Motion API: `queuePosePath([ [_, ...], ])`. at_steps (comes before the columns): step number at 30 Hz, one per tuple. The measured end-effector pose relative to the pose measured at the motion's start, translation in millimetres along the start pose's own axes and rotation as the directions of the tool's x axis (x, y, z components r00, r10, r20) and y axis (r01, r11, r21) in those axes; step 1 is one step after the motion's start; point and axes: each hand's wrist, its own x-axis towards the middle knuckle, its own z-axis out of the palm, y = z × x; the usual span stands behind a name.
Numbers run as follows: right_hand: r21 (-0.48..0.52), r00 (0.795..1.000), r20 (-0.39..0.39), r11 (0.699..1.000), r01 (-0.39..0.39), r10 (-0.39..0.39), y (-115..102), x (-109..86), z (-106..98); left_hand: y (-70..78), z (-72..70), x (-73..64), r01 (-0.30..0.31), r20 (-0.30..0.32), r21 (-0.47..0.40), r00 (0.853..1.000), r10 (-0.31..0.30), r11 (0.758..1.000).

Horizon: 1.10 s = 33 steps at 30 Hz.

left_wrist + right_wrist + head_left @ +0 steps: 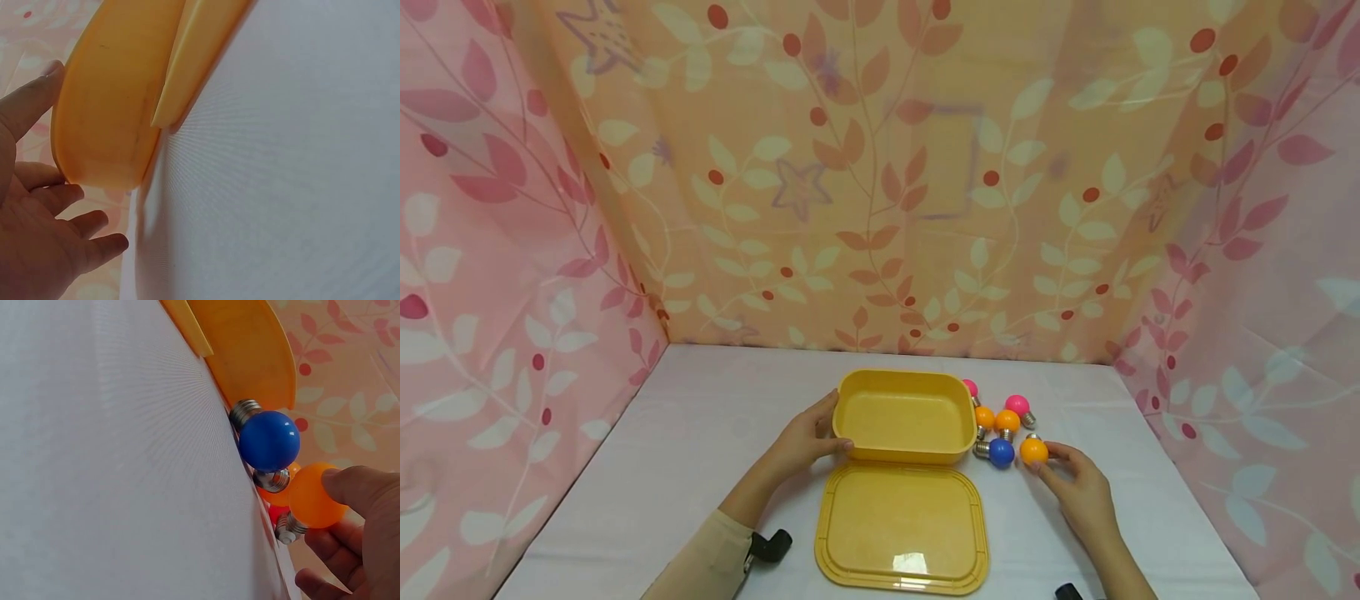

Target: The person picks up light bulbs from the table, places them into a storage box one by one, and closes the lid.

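Note:
In the head view a yellow plastic box (904, 417) without its cover stands on the table; no contents show in it. My left hand (808, 435) grips its left end, thumb at the front rim and fingers on the side. The left wrist view shows that hand (44, 231) around the box's wall (112, 94). My right hand (1081, 492) pinches an orange light bulb (1033, 451) between thumb and fingers, its metal base pointing away. Beside it lies a blue light bulb (1002, 452). The right wrist view shows the held orange bulb (317, 495) near the blue one (270, 441).
The yellow lid (901, 527) lies flat in front of the box. Behind the blue bulb are orange bulbs (1007, 421) and pink bulbs (1017, 405), close to the box's right end. Patterned cloth walls (880, 208) enclose the white table (715, 400) at the back and sides.

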Motion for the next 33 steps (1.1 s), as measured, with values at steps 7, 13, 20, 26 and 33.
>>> queuePosePath([
  [7,0.026,1.000,-0.006,0.999,-0.018,0.018,0.4,-0.8,-0.6,-0.4,-1.7,-0.1,0.012,0.018,-0.033,1.000,-0.012,0.999],
  [13,0.013,1.000,-0.026,1.000,0.000,0.000,4.4,-0.7,-2.0,-2.2,0.0,0.2,0.020,0.021,-0.033,1.000,-0.020,0.999],
  [20,0.051,1.000,-0.023,0.999,-0.007,0.008,1.5,-1.4,-0.5,-0.9,-3.6,0.9,-0.013,0.027,-0.054,1.000,0.015,0.998],
  [26,0.065,1.000,-0.021,0.998,-0.018,0.019,-2.5,-4.9,-0.7,-2.7,-4.7,1.3,0.001,0.039,-0.026,0.999,0.000,1.000],
  [33,0.051,0.999,-0.036,0.999,0.005,-0.004,-2.1,-3.8,-3.1,-3.2,-4.4,1.2,0.006,0.036,-0.040,0.999,-0.004,0.999],
])
